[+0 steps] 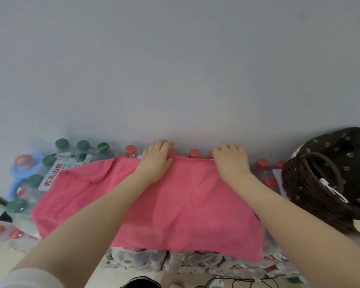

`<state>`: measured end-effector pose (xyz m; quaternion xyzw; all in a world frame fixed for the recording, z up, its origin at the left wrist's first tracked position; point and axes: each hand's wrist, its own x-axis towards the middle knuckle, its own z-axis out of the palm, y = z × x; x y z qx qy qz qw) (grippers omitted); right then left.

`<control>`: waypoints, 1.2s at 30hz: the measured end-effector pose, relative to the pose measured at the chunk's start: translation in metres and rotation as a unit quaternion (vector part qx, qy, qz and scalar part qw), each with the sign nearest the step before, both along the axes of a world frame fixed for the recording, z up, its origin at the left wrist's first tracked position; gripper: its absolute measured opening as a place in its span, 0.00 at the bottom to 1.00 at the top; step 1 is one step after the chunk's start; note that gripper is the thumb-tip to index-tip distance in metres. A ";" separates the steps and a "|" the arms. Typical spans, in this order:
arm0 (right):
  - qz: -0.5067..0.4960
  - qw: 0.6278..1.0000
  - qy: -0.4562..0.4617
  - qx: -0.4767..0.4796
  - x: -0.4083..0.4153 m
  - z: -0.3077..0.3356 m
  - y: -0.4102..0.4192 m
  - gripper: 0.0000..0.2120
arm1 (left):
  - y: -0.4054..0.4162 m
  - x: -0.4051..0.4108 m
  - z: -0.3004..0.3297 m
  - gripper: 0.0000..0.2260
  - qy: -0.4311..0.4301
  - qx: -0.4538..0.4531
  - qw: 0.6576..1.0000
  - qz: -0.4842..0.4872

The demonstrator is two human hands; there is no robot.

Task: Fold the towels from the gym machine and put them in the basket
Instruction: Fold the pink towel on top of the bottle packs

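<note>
Both hands, left hand (156,161) and right hand (232,162), press the pink towel's (175,206) far edge.

Shrink-wrapped packs of red-capped bottles (195,260) carry the pink towel (175,204), spread flat on their caps. The woven basket (312,190) sits on them at the right; green-capped packs (29,183) adjoin at the left.

A pink towel (175,204) lies spread flat at six o'clock, a dark woven basket (312,190) beside it at three o'clock.
</note>
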<state>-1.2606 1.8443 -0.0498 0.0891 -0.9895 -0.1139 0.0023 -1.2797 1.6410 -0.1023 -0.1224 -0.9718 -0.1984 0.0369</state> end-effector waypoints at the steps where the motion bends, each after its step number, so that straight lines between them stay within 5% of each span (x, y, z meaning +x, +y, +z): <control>1: 0.057 0.998 0.007 -0.037 0.000 0.002 -0.020 0.15 | -0.009 0.005 0.004 0.20 0.021 -0.009 1.000 0.005; 5: 0.188 0.961 -0.046 -0.197 0.000 0.002 -0.108 0.12 | -0.067 0.035 0.014 0.11 0.093 -0.069 0.991 0.068; 8: 0.214 0.938 -0.105 -0.250 -0.001 -0.008 -0.163 0.12 | -0.117 0.054 0.012 0.11 0.042 -0.105 0.990 0.078; 11: 0.208 0.932 -0.154 -0.252 0.001 -0.017 -0.204 0.14 | -0.157 0.065 0.008 0.17 -0.067 -0.089 0.993 0.031; 14: 0.207 0.939 -0.176 -0.212 0.003 -0.022 -0.230 0.21 | -0.181 0.065 0.006 0.24 -0.059 -0.125 0.990 -0.014; 24: 0.181 0.970 -0.047 -0.154 0.012 -0.029 -0.266 0.11 | -0.223 0.039 0.017 0.11 -0.064 -0.057 0.996 -0.026; 27: 0.097 0.949 -0.041 -0.297 0.006 -0.022 -0.280 0.07 | -0.233 0.023 0.031 0.12 -0.045 -0.001 0.998 0.033; 30: -0.011 0.849 -0.054 -0.525 -0.006 -0.010 -0.299 0.04 | -0.245 -0.003 0.053 0.13 0.021 0.035 0.992 0.122; 33: -0.028 0.819 -0.019 -0.573 -0.005 -0.005 -0.306 0.07 | -0.259 -0.026 0.069 0.13 0.060 0.027 0.986 0.155; 36: 0.000 0.843 -0.018 -0.538 0.011 -0.011 -0.298 0.14 | -0.269 -0.041 0.063 0.14 0.070 -0.049 0.988 0.131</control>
